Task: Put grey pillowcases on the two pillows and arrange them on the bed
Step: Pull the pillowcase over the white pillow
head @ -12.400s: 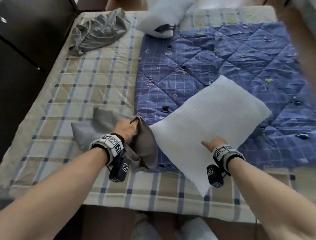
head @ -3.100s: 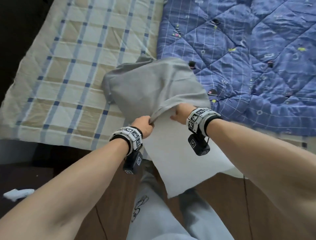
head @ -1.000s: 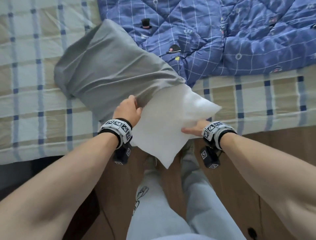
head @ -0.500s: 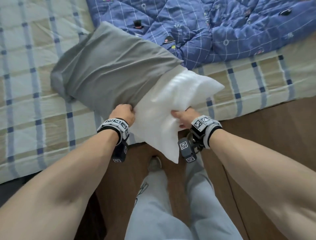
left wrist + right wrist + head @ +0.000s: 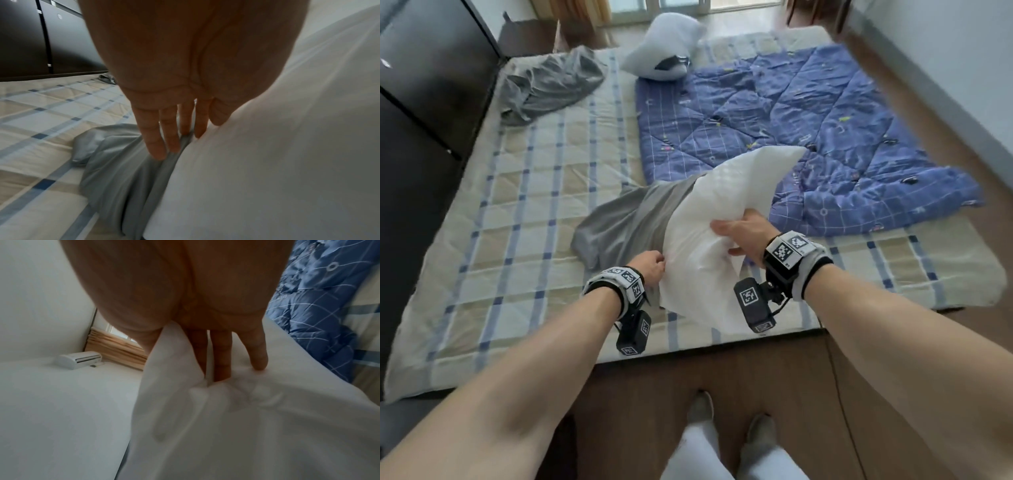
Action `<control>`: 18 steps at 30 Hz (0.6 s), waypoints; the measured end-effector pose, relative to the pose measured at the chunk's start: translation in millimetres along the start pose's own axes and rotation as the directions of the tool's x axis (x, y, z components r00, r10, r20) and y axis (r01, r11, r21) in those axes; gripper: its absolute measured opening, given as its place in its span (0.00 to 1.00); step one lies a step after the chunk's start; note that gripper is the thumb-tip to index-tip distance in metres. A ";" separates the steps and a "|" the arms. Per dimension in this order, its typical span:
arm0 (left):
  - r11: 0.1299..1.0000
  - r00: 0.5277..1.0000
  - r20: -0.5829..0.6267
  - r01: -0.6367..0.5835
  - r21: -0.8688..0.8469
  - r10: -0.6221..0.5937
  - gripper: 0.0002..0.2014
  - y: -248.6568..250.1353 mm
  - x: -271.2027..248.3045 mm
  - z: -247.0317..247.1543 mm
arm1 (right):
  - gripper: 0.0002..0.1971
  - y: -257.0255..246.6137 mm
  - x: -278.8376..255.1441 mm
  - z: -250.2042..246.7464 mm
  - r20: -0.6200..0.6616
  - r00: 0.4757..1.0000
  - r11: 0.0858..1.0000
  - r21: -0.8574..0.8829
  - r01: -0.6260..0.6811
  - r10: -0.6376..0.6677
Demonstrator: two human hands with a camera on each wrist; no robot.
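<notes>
White pillow (image 5: 726,219) bunched in right hand (image 5: 744,236); left hand (image 5: 170,91) seemingly pinches grey pillowcase (image 5: 630,219).

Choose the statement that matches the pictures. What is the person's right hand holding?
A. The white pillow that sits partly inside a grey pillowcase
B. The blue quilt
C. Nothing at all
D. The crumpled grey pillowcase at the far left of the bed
A: the right hand grips a bunched fold of the white pillow, whose far end sits inside the grey pillowcase.
</notes>
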State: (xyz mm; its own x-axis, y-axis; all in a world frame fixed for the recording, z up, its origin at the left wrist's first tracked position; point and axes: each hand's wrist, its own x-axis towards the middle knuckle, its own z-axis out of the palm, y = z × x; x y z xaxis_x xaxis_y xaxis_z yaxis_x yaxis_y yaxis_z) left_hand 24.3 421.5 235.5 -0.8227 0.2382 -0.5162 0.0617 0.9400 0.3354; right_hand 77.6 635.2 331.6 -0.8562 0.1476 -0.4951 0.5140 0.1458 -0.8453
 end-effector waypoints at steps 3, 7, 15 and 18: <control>0.999 0.998 0.029 0.046 0.020 -0.047 0.16 -2.6 -8.7 3.1 | 0.07 -11.3 -2.5 5.2 0.044 0.999 0.999 -0.024 0.027 -0.026; 0.999 0.998 0.050 0.044 0.003 -0.044 0.19 -16.5 -4.5 13.9 | 0.07 -19.9 4.0 15.0 0.059 0.996 0.997 -0.038 0.062 -0.060; 0.993 0.992 0.121 0.043 -0.107 -0.030 0.16 -59.1 26.4 19.3 | 0.20 -56.3 38.2 61.0 0.021 0.998 0.995 -0.081 0.066 -0.064; 0.846 0.996 0.023 0.088 -0.525 -0.090 0.11 -74.8 34.3 -3.3 | 0.23 -83.4 49.1 77.8 -0.015 0.997 0.993 -0.095 0.076 -0.077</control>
State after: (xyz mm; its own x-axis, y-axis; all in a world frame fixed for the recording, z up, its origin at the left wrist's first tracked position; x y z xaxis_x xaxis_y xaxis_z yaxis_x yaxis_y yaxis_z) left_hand -10.4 358.6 195.3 -0.8120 0.1582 -0.5618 -0.3171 0.6885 0.6522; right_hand -11.4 554.1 362.2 -0.8925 0.1505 -0.4252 0.4505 0.2492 -0.8573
